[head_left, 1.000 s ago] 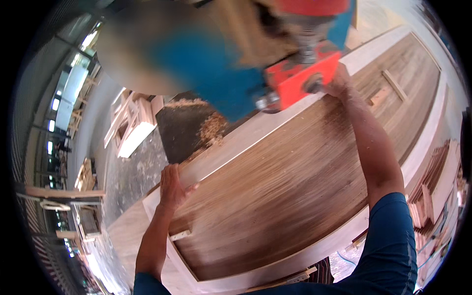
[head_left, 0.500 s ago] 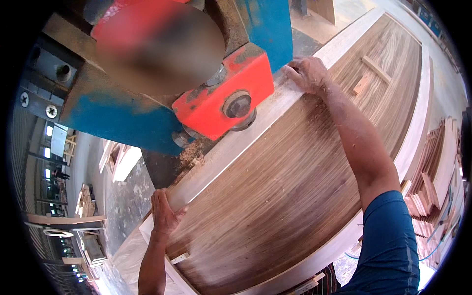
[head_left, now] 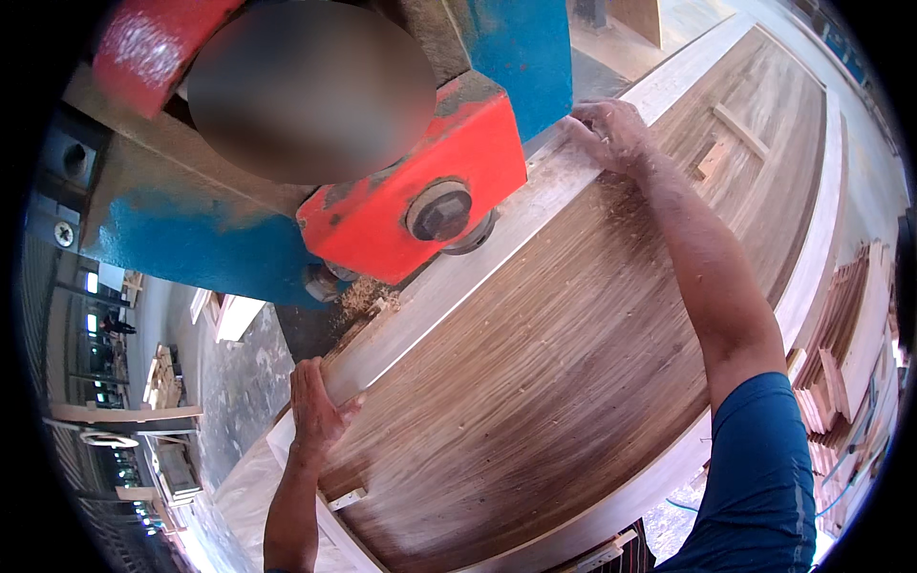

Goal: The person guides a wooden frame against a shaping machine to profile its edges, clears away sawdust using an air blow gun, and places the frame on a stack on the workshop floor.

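A large framed wooden panel [head_left: 535,382] with a brown grained face lies at a slant under my arms, bordered by a pale rail [head_left: 449,296]. My left hand [head_left: 318,409] is closed on the near left end of this rail, with its thumb on top and its fingers over the outer edge. Farther up the same rail, my right hand [head_left: 616,138] is closed over the outer edge, dusted with wood powder; its fingertips are partly hidden. Between my hands, a red machine bracket [head_left: 382,224] with a large bolt and a round roller overhangs the rail.
The blue machine body [head_left: 201,244] fills the upper left, and a blurred patch covers part of it. Wood shavings [head_left: 368,298] lie beside the rail. A loose strip [head_left: 741,132] and a small block [head_left: 709,160] rest on the panel. Stacked boards [head_left: 845,344] stand at right.
The machine bracket appears lower and farther left in view, while the panel appears slightly farther right. Both hands keep their hold on the rail; my right hand appears slightly farther right.
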A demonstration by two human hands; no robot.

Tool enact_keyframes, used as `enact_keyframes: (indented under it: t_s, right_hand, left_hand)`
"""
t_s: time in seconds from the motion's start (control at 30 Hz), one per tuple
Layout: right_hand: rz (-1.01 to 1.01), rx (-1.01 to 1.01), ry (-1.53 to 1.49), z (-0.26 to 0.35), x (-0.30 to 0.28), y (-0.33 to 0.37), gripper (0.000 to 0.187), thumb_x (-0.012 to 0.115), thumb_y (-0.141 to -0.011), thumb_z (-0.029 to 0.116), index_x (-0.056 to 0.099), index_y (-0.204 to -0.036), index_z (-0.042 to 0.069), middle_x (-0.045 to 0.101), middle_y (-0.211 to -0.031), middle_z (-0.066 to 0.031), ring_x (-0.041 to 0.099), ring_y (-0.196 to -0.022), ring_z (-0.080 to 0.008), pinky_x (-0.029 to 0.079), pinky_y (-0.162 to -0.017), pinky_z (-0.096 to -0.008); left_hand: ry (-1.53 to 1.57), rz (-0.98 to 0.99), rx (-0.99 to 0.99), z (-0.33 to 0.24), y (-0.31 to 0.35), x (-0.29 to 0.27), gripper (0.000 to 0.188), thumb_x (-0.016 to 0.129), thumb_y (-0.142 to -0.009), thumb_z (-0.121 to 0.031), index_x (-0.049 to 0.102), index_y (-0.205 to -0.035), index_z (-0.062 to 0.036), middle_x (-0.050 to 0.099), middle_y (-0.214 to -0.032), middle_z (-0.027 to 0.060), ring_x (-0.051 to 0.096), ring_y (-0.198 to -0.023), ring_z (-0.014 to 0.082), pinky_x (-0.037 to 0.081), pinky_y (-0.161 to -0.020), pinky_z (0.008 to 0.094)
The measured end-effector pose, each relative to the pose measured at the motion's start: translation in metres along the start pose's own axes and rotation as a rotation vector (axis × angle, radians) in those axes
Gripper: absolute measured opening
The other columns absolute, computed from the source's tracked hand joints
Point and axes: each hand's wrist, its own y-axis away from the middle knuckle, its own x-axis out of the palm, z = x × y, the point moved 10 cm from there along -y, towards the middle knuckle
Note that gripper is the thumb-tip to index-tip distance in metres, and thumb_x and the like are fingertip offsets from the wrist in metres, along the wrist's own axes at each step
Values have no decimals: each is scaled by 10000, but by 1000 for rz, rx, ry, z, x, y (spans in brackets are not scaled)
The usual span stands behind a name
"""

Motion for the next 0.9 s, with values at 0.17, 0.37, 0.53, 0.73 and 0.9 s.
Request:
enact_keyframes:
  t_s: [0.17,0.37,0.53,0.73,0.9]
  right_hand:
    - [-8,-33,44,3,0,1,513,529,-931,508,729,-956,36,709,-928,-184,677,-873,-344,522,-835,-427]
    - [24,-21,54,4,2,0,516,516,-940,504,728,-959,34,706,-906,-190,677,-867,-341,518,-826,-439]
    - [8,-58,50,6,1,1,536,500,-945,516,719,-932,28,700,-887,-188,672,-872,-341,514,-815,-440]
    - [29,-44,44,6,2,0,540,501,-943,520,715,-934,24,695,-872,-180,669,-866,-344,509,-808,-443]
    - [49,25,48,5,0,0,525,516,-938,511,721,-963,28,700,-906,-177,668,-882,-341,506,-815,-439]
  left_hand:
    - [-37,-20,11,-3,1,1,983,562,-735,-781,437,-1196,78,468,-1062,242,470,-1002,417,379,-904,510]
    - [-5,-9,-9,-3,2,1,993,528,-749,-802,438,-1198,80,472,-1061,238,475,-993,414,384,-898,515]
    - [-8,-21,-15,-5,5,1,992,534,-744,-805,434,-1194,73,466,-1062,229,469,-999,406,380,-907,513]
    - [-19,-31,-11,-6,6,0,985,560,-732,-797,431,-1188,66,463,-1053,222,466,-1001,397,377,-908,505]
    - [-6,-25,-39,-5,8,0,974,563,-728,-798,439,-1171,61,463,-1039,215,470,-987,392,379,-905,500]
